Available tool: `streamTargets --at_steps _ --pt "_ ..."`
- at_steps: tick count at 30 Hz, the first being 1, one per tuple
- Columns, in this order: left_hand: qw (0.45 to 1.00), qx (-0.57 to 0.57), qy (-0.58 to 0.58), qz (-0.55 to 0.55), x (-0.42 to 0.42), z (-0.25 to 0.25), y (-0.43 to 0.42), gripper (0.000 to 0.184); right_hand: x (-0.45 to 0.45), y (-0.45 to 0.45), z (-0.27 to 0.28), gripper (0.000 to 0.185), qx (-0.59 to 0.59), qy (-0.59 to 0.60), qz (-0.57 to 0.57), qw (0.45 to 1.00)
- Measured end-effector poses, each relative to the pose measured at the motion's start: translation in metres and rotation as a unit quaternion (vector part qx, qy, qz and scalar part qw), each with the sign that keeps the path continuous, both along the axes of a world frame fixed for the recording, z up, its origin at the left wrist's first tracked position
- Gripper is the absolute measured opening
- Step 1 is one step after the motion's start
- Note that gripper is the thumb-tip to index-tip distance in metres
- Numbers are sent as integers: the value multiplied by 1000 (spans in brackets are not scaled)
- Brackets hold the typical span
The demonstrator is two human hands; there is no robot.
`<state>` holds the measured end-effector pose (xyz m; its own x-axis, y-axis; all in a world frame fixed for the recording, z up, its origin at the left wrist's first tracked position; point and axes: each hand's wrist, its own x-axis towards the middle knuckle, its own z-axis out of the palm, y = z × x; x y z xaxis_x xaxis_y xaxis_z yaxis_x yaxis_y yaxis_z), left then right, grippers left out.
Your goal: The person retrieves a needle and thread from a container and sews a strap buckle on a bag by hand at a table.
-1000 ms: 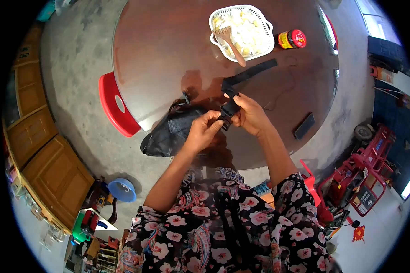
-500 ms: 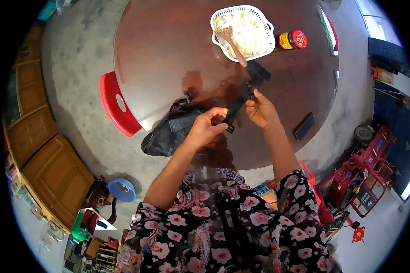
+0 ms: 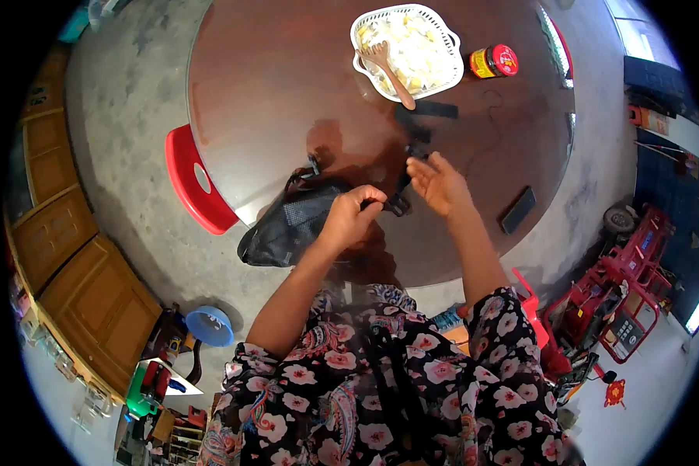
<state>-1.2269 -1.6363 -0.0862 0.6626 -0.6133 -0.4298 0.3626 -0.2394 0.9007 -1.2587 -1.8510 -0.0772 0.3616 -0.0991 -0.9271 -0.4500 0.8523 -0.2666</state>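
My left hand (image 3: 351, 216) is closed in a pinch on the end of a black strap, beside a black buckle (image 3: 397, 205). Up and to the right, my right hand (image 3: 440, 185) has its fingers apart, close to the strap's other dark fittings. Beyond my hands the black strap (image 3: 436, 109) runs over the brown table (image 3: 264, 93), partly blurred. A black mesh bag (image 3: 291, 225) lies at the table's near edge, left of my left hand.
At the far side are a white basket (image 3: 445, 74) of pale pieces, a wooden fork (image 3: 397, 83) and a red-lidded jar (image 3: 493, 61). A phone (image 3: 518, 210) lies on the right. A red stool (image 3: 196, 182) stands at the left edge.
My right hand first moved up and away from my left hand along the strap, then its fingers opened. The strap's far part shifted and folded. My left hand kept its pinch.
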Motion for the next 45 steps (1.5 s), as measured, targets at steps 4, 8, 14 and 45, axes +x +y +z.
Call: streamTargets --at_steps 4,8,14,45 --pt "994 -55 80 41 4 -10 2 9 -14 30 11 27 -126 40 128 983" --pt "988 -87 118 50 5 -8 3 7 -20 45 27 24 -94 -32 296 950" --pt "996 -60 33 65 -1 -8 1 6 -13 52 30 18 -126 -75 235 961" --pt "976 -96 186 -65 41 -24 7 5 8 38 11 10 -53 -70 177 980"
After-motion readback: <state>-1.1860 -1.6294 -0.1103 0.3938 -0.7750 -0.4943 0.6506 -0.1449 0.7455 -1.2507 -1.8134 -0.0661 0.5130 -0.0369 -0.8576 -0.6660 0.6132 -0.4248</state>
